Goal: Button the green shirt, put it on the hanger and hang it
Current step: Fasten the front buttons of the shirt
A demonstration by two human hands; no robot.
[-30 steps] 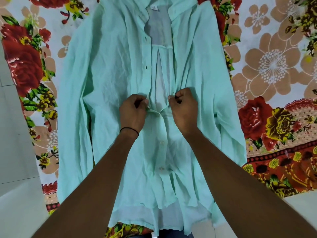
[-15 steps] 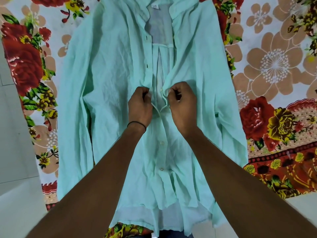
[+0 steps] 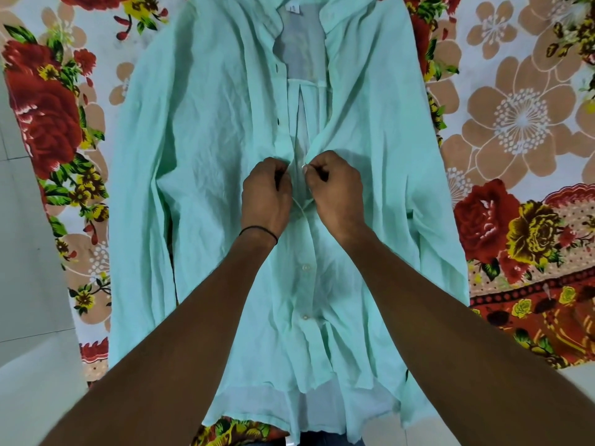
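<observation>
- The green shirt (image 3: 209, 156) lay flat and face up on a floral sheet (image 3: 515, 117), with its collar at 12 o'clock and its hem at 6 o'clock.
- Our left hand (image 3: 265, 194) sat at the middle of the shirt front, knuckles up. Its fingers (image 3: 280, 170) were curled tight and pinched the edge of the front panel on the 9 o'clock side.
- Our right hand (image 3: 336, 191) sat just beside it toward 3 o'clock. Its fingers (image 3: 317, 165) were also curled in, and they clamped the edge of the other front panel.
- The two hands were near each other but not touching, and a narrow strip of cloth showed between them.
- Toward 6 o'clock from the hands, two pale buttons (image 3: 306, 268) sat on the closed front, one below the other.
- Toward 12 o'clock from the hands the front lay open, showing the inside of the back and a small white label (image 3: 292, 8) at the neck.
- Dark buttonholes (image 3: 278, 123) ran along the open edge on the 9 o'clock side.
- A thin black band (image 3: 259, 230) circled our left wrist.
- The sheet, printed with red roses and tan flowers, showed past the shirt at 3 and 9 o'clock.
- A pale tiled floor (image 3: 25, 252) lay beyond the sheet at 8 o'clock.
</observation>
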